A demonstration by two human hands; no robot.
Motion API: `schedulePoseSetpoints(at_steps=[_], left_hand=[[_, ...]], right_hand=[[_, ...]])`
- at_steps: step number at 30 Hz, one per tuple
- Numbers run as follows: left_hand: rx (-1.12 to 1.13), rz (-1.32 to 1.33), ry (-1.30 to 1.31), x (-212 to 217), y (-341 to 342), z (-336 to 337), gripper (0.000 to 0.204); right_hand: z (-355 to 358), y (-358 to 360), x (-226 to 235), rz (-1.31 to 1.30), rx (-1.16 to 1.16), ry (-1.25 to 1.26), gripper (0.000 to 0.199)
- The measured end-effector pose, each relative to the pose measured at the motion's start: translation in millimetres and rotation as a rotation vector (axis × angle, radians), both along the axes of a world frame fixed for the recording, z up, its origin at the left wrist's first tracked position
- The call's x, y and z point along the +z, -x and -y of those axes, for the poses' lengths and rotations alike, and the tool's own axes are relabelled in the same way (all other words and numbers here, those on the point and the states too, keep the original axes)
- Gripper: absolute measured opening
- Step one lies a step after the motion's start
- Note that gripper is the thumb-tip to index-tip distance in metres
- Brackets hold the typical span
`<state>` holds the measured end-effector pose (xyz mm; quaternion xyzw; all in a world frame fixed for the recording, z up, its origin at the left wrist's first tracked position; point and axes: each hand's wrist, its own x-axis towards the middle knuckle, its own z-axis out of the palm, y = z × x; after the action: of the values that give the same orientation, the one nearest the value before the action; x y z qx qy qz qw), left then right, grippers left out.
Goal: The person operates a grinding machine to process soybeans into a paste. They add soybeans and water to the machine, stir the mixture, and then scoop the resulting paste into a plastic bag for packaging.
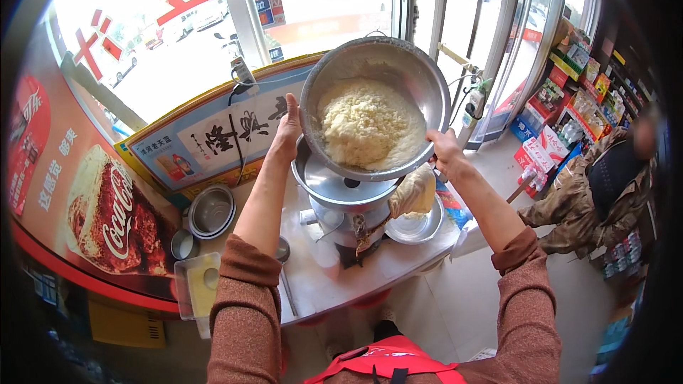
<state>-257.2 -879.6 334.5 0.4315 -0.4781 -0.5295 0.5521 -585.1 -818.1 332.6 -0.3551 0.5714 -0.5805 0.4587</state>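
A large metal bowl (424, 75) is held up and tilted toward me, with a pale yellow, crumbly mash (366, 124) heaped inside. My left hand (288, 129) grips its left rim, thumb up along the side. My right hand (447, 151) clasps the lower right rim. Beneath the bowl is a tabletop machine with a wide metal hopper (341, 194), partly hidden by the bowl. A damp-looking tan cloth (413, 193) hangs at the machine's right side, above a shallow metal basin (421, 227). Both forearms reach forward over the table.
On the white table (331, 290), nested metal bowls (212, 212), a small metal cup (184, 244) and a clear plastic tub (199, 286) stand left. A red drinks-advert panel (107, 206) bounds that side. Windows lie ahead. A person in camouflage (590, 178) stands right, near stocked shelves (580, 103).
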Motion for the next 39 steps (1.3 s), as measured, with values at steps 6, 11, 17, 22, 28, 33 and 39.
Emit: schedulePoseSetpoints(at_steps=[6, 11, 17, 22, 28, 33, 39], left_hand=[[-0.151, -0.01, -0.042, -6, -6, -3, 0.119], [-0.103, 0.028, -0.018, -14, -11, -3, 0.119], [-0.078, 0.03, 0.0, -23, -19, 0, 0.119], [-0.011, 0.012, 0.007, -26, -15, -8, 0.119], [-0.101, -0.115, 0.031, -20, -14, -21, 0.115], [-0.097, -0.152, 0.091, -21, -10, -33, 0.121], [-0.088, -0.269, 0.11, -31, -13, -39, 0.123]], right_hand=[[7, -9, 1, -0.12, 0.032, 0.114, 0.045], [8, -16, -2, -0.272, -0.027, 0.32, 0.025], [5, -18, -1, -0.404, -0.051, 0.564, 0.022], [7, -15, 3, -0.482, 0.005, 0.644, 0.025], [-9, -15, 10, -0.571, 0.072, 0.655, 0.042], [-30, -21, 15, -0.659, 0.091, 0.722, 0.055], [-44, -26, 11, -0.754, 0.096, 1.0, 0.06]])
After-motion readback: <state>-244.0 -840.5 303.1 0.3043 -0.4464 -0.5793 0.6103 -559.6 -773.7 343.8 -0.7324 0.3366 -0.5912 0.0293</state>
